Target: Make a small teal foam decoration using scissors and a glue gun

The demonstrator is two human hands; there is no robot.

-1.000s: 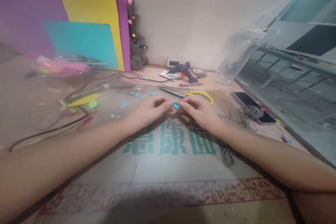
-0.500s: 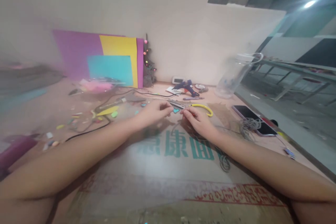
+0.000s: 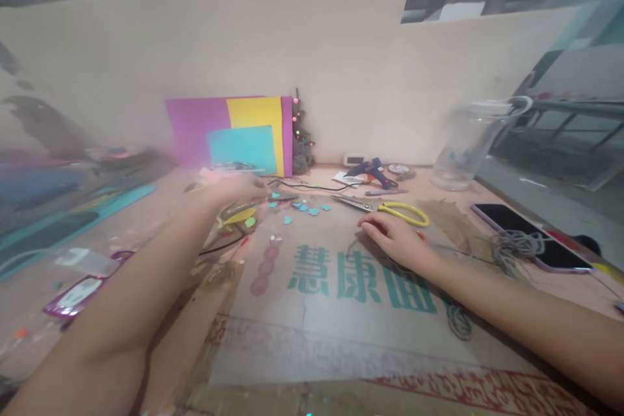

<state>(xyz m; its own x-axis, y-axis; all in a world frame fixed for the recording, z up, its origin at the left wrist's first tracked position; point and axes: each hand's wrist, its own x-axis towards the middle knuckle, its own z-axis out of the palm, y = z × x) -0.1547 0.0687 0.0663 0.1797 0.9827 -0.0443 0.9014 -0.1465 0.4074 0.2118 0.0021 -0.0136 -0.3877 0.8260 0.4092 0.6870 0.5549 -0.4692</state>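
A printed sack [image 3: 273, 359] spreads across the table; beyond it stand upright a purple sheet [image 3: 188, 133], a yellow sheet [image 3: 253, 112] and a turquoise sheet [image 3: 241, 148]; a clear bottle [image 3: 453, 156] stands at the right rear; the left hand [image 3: 244, 187], blurred, is near the sheets' foot, and I cannot tell whether its fingers grasp anything; the right hand [image 3: 390, 236] is before yellow-handled scissors [image 3: 376, 207], fingers curled, thumb near forefinger, any grip unclear; looped grey cord [image 3: 459, 324] lies under that forearm's edge; small turquoise cut-outs [image 3: 312, 211] lie between the hands.
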